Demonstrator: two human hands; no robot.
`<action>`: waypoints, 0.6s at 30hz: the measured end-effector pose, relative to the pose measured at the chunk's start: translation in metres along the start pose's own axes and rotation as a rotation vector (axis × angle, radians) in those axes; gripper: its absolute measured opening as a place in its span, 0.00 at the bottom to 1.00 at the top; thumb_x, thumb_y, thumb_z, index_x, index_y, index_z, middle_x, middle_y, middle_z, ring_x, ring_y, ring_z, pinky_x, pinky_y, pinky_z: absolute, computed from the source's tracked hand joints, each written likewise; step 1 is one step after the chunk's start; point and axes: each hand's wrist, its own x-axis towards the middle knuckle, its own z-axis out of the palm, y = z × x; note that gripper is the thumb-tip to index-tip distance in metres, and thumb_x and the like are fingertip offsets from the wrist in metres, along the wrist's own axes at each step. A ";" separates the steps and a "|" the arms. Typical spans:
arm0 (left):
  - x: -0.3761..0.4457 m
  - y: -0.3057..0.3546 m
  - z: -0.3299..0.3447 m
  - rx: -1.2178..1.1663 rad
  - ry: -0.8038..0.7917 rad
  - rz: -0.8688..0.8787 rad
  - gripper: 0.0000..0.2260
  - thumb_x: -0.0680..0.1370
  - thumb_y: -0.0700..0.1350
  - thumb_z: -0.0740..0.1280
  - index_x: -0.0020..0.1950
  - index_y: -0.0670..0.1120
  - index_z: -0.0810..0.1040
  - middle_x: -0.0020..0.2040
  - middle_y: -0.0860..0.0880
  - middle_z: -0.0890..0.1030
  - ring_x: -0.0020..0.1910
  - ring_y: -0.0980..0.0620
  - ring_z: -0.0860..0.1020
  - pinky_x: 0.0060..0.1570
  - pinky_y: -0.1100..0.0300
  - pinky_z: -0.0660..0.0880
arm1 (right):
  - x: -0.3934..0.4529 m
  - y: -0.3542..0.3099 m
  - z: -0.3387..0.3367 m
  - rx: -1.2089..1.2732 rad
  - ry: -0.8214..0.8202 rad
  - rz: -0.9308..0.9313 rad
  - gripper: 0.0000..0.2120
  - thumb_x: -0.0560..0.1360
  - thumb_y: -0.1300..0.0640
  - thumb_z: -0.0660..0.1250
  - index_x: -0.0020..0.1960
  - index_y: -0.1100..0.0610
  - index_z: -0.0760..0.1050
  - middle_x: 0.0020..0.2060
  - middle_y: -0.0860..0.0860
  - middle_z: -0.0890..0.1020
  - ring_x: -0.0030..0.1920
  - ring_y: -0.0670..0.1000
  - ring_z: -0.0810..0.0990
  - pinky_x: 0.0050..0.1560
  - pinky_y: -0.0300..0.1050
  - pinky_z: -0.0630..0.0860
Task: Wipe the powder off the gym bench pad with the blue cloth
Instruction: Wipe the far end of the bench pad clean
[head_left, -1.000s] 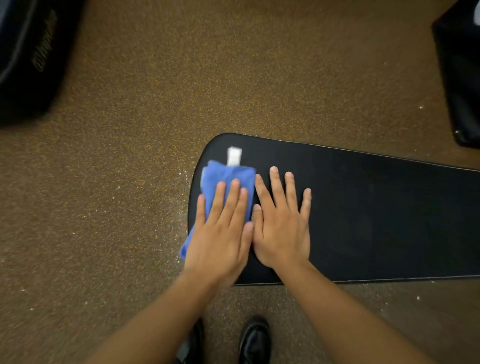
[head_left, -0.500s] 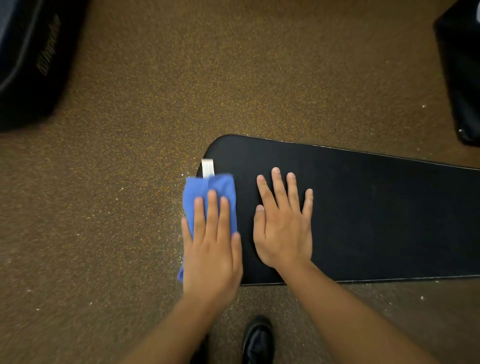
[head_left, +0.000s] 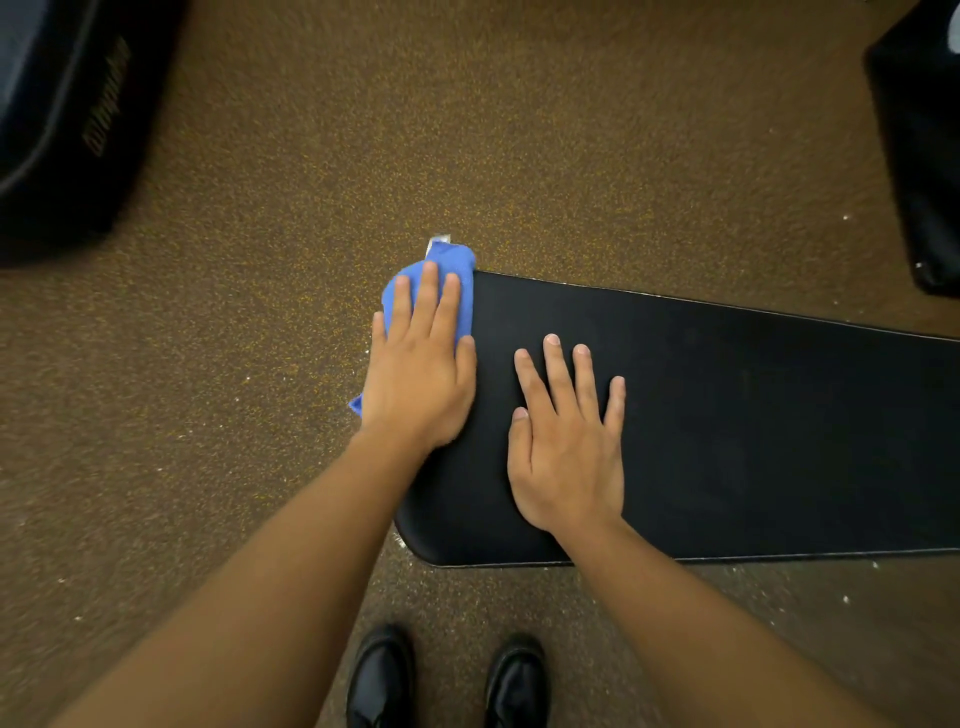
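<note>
The black gym bench pad (head_left: 753, 426) runs from the centre to the right edge of the view, its rounded end at the left. My left hand (head_left: 421, 364) presses flat, fingers straight, on the folded blue cloth (head_left: 457, 275) at the pad's far left corner. The cloth hangs partly over the pad's edge, and a white tag sticks out at its top. My right hand (head_left: 566, 447) lies flat on the pad with fingers spread, a little to the right of the left hand. No powder is plain on the pad's surface.
Speckled brown floor (head_left: 260, 415) surrounds the pad, with white specks scattered near the pad's left end and front edge. Dark equipment (head_left: 62, 119) stands at the top left and another dark object (head_left: 924, 156) at the top right. My two black shoes (head_left: 447, 680) show at the bottom.
My left hand has slid the cloth leftward to the pad's edge, then away from me to the far left corner. The right hand has stayed flat on the pad.
</note>
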 end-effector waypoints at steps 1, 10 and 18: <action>-0.007 0.003 0.003 0.000 0.020 -0.042 0.27 0.83 0.51 0.50 0.81 0.47 0.48 0.81 0.48 0.45 0.79 0.46 0.42 0.76 0.43 0.48 | 0.000 0.000 0.000 -0.002 0.000 -0.002 0.27 0.80 0.49 0.47 0.78 0.49 0.56 0.79 0.50 0.56 0.79 0.55 0.50 0.75 0.66 0.49; -0.103 0.027 0.041 0.044 0.108 -0.158 0.28 0.81 0.52 0.48 0.80 0.44 0.50 0.81 0.46 0.49 0.79 0.45 0.45 0.74 0.41 0.48 | 0.000 -0.001 0.000 -0.015 0.008 0.001 0.27 0.80 0.49 0.46 0.78 0.50 0.55 0.79 0.52 0.56 0.79 0.56 0.50 0.75 0.66 0.50; -0.095 0.025 0.009 -0.092 0.049 -0.134 0.33 0.76 0.60 0.45 0.79 0.49 0.59 0.81 0.50 0.53 0.79 0.48 0.49 0.74 0.46 0.52 | 0.000 -0.001 -0.003 0.026 0.025 -0.003 0.28 0.78 0.47 0.48 0.77 0.50 0.58 0.78 0.51 0.58 0.78 0.56 0.51 0.75 0.65 0.48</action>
